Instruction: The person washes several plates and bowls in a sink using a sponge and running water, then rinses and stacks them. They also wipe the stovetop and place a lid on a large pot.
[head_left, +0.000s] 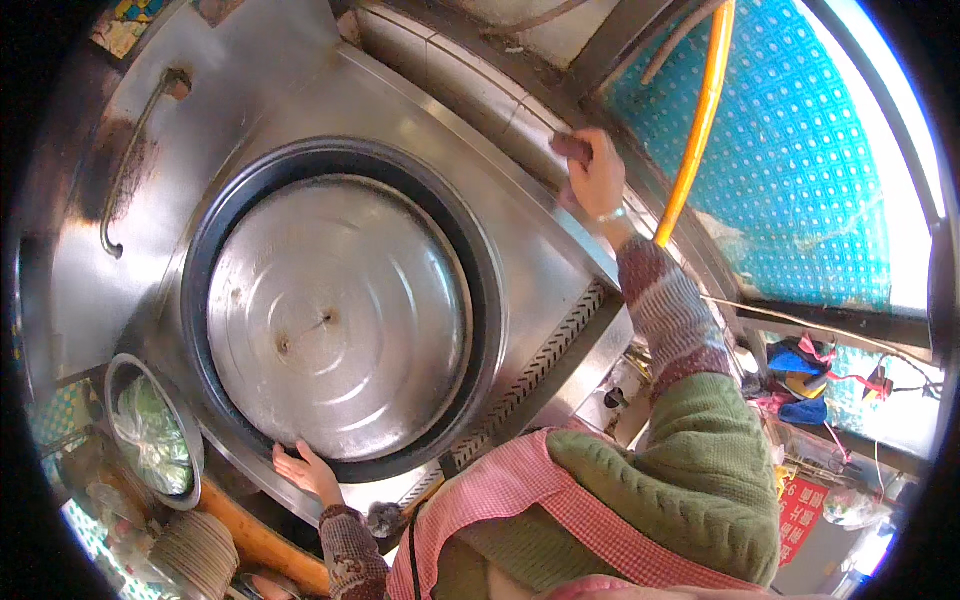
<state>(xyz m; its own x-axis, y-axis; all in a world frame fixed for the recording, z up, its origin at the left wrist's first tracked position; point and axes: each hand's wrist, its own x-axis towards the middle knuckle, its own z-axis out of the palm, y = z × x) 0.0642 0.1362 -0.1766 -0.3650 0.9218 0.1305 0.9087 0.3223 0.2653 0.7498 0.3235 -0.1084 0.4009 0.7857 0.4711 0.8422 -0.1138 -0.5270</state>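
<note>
Before me a large black pan (491, 330) sits in the stainless-steel cooktop. Inside its rim lies a wide round metal sheet or lid (360, 262), with faint rings and a small dark mark near its middle. My left hand (307, 471) is at the pan's near rim, fingers apart, with nothing in it. Out to the right, above the cooktop's raised edge, my right hand (598, 176) is closed around a small dark brown object (571, 147). Motion blur hides what that object is.
A metal bowl (196, 450) with bagged green vegetables (150, 427) stands left, near a stack of ribbed containers (193, 551). A bent metal pipe (124, 172) rises at the back left. A yellow hose (697, 135) hangs right; a slotted drain strip (555, 349) runs along the cooktop.
</note>
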